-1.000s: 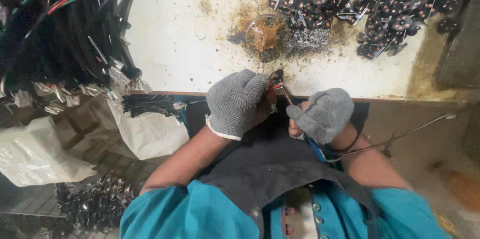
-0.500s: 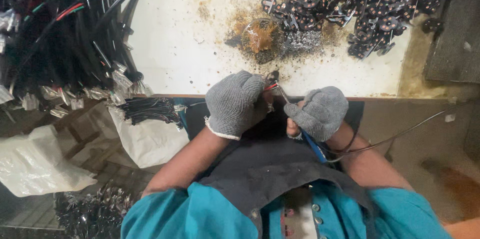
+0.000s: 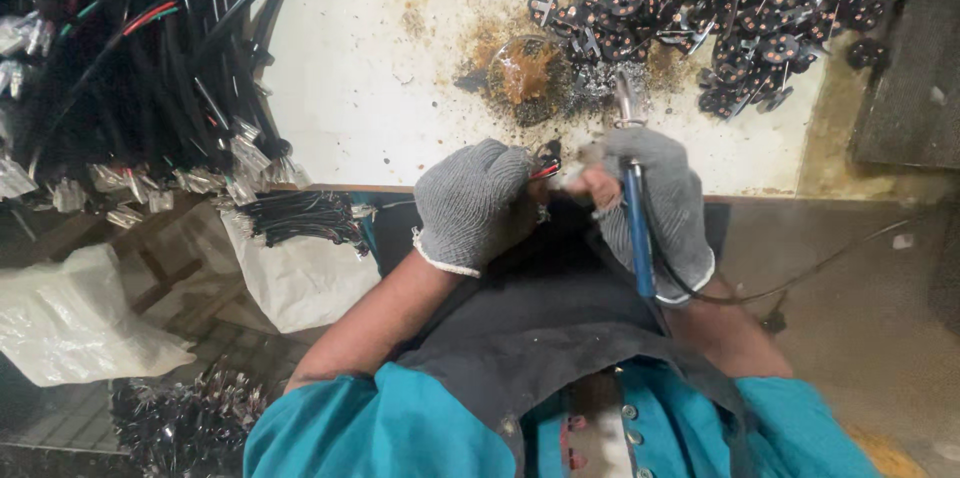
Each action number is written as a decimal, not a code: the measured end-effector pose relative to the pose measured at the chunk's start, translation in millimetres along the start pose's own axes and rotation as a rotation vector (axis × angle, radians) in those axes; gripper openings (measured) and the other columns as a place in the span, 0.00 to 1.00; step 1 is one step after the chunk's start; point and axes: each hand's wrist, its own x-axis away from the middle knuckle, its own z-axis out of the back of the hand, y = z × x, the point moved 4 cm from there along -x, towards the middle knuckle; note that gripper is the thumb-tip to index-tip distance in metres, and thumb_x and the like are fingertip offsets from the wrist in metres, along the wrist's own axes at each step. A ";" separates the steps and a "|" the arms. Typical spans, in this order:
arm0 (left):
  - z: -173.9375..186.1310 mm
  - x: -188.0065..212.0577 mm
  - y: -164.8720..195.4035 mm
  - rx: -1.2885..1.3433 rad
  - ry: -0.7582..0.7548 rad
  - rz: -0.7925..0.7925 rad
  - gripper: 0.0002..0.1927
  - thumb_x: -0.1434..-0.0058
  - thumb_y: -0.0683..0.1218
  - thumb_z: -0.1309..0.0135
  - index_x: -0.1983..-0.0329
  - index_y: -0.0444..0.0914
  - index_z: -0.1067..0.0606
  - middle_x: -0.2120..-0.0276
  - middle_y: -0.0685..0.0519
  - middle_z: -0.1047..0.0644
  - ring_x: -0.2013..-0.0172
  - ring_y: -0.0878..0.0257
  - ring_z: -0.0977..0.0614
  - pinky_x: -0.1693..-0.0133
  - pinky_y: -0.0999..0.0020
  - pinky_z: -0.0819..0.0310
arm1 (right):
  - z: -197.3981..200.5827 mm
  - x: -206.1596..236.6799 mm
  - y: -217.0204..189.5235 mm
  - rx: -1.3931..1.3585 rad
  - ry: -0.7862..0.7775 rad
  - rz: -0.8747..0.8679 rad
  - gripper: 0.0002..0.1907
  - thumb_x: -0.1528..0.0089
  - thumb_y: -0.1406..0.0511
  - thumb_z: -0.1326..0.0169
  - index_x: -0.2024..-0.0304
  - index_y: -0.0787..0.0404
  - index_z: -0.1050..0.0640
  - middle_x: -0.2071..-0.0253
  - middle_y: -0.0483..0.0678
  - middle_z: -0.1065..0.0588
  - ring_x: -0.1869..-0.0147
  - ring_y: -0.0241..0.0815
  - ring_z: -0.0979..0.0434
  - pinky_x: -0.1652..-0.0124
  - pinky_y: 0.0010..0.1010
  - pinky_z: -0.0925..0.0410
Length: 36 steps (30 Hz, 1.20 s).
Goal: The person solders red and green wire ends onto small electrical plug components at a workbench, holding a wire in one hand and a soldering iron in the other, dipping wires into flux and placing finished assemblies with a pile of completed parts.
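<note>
Two gloved hands: left hand (image 3: 473, 203) grip closed on one small wired part (image 3: 548, 160), right hand (image 3: 655, 200) clasping one soldering iron (image 3: 634, 218).

Two crumpled white plastic bags sit below the table's front edge: one (image 3: 290, 273) hangs just under the black cable bundles, the other (image 3: 75, 323) lies further left, on the floor.

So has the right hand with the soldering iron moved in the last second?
Yes. The right hand has swung the blue-handled soldering iron up, so its tip now reaches towards the brown residue patch on the table.
</note>
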 end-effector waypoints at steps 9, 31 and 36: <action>-2.6 -0.4 -1.1 -0.023 -0.018 0.033 0.10 0.48 0.49 0.36 0.66 0.46 0.25 0.74 0.52 0.28 0.73 0.51 0.22 0.72 0.55 0.31 | -10.1 -8.5 -24.8 0.124 0.073 0.237 0.08 0.42 0.68 0.37 0.60 0.59 0.16 0.65 0.53 0.21 0.61 0.53 0.20 0.59 0.40 0.29; -4.2 -0.5 0.9 -0.089 -0.018 -0.061 0.09 0.45 0.51 0.37 0.71 0.46 0.25 0.76 0.52 0.28 0.75 0.53 0.24 0.74 0.55 0.32 | -4.6 -12.9 -27.3 -0.198 0.075 0.257 0.08 0.43 0.66 0.31 0.69 0.63 0.17 0.73 0.47 0.23 0.67 0.41 0.23 0.62 0.30 0.32; -1.4 -3.0 1.5 -0.060 -0.067 -0.058 0.07 0.47 0.51 0.39 0.71 0.46 0.24 0.75 0.52 0.26 0.74 0.52 0.22 0.74 0.55 0.30 | -3.7 -13.0 -33.9 -0.372 0.026 0.241 0.08 0.45 0.66 0.32 0.70 0.64 0.18 0.70 0.47 0.22 0.64 0.39 0.22 0.60 0.30 0.30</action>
